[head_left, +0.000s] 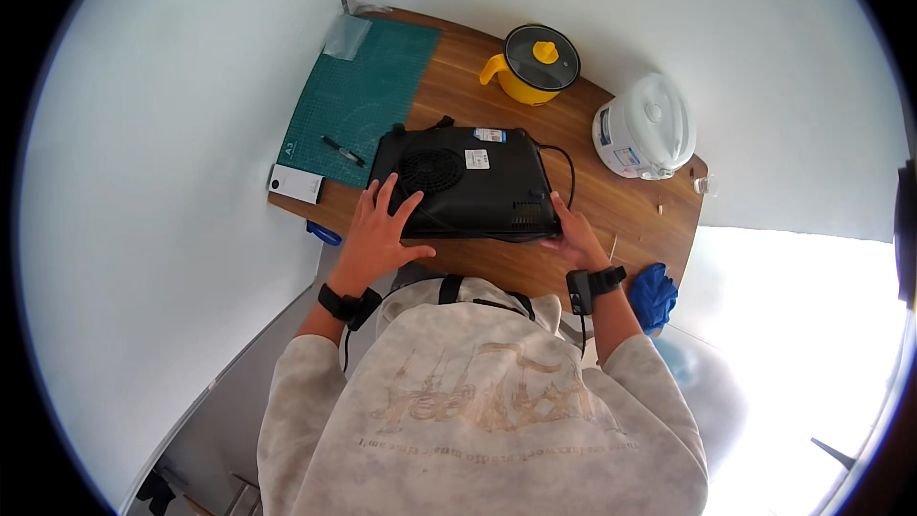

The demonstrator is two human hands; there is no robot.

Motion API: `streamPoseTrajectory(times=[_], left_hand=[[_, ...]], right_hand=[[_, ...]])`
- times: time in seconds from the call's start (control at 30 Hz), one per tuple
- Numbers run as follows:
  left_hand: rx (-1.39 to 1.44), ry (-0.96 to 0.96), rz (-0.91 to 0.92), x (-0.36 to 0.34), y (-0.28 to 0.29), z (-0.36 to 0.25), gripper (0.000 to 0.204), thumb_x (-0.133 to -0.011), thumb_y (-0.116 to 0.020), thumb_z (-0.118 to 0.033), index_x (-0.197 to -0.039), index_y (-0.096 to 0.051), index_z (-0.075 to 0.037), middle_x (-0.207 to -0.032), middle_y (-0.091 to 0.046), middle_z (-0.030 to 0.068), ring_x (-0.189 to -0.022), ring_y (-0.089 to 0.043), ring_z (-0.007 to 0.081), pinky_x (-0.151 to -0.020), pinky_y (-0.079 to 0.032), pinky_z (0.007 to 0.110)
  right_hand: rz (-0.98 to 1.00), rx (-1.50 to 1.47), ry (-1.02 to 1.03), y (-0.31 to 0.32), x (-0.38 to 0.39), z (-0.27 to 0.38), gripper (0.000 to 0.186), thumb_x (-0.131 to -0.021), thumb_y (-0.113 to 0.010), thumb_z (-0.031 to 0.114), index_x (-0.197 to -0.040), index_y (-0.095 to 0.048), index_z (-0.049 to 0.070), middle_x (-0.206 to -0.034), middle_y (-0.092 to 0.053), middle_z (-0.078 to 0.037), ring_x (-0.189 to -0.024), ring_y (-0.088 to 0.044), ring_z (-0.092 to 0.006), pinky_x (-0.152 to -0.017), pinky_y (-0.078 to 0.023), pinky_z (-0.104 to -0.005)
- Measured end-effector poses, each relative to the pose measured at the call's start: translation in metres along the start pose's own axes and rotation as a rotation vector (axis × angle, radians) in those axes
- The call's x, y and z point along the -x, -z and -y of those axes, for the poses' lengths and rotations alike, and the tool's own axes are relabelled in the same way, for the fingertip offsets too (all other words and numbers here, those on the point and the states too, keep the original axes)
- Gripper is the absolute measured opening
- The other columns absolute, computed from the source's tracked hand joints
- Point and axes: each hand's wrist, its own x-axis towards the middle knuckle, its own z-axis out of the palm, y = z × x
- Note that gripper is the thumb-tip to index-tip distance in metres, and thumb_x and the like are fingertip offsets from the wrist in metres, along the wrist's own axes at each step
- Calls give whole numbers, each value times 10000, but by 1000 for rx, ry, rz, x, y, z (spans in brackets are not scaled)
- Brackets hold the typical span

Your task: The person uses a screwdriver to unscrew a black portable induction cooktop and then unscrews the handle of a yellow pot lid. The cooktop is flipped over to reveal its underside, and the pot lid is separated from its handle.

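Observation:
A black induction cooker [487,191] is at the middle of the wooden table, its underside turned up. That side shows a round fan grille, slotted vents and two white labels. My right hand [575,234] grips its near right corner, with some fingers hidden beneath the edge. Over the near left corner, my left hand [377,234] is spread with fingers apart; its fingertips are at or just above the casing, and I cannot tell whether they touch. A black power cord [571,167] curves out past the cooker's right side.
A green cutting mat [358,86] bears a pen [342,150] and a clear bag [347,36]. A white box [295,183] sits at the left edge. Behind stand a yellow lidded pot [527,86] and a white rice cooker [646,129]. Blue cloth [653,296] hangs at the right edge.

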Motion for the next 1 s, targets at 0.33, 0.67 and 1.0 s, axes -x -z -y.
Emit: streamPoseTrajectory(times=[0.33,0.67,1.0], left_hand=[[-250,-220,-242,-29,-3,14,854,-600,-898,-304,-1325,-507,-77,-1440,-467,111,-1380,-403,298,-1163,-269,526],[35,-203,-399,-45,10,82,764,-600,-889,-168,-1271,-536,-77,-1395,-541,86,-1285,-507,283,-1059,-434,410],[315,-61,-593,-67,48,124,578,-748,-847,-174,-1251,-590,-55,-1196,-657,152,-1070,-656,327,-900,-534,394]], right_hand=[[75,-65,-7,-39,36,40,458,-994,-530,529,-1045,-672,96,-893,-708,-53,-740,-672,-179,-679,-552,-306],[198,-6,167,-105,52,102,447,-983,-527,475,-1048,-618,42,-850,-699,-108,-701,-687,-196,-657,-574,-316],[259,122,479,-198,52,176,437,-1000,-510,495,-1099,-540,70,-982,-666,-102,-846,-668,-178,-741,-536,-315]])
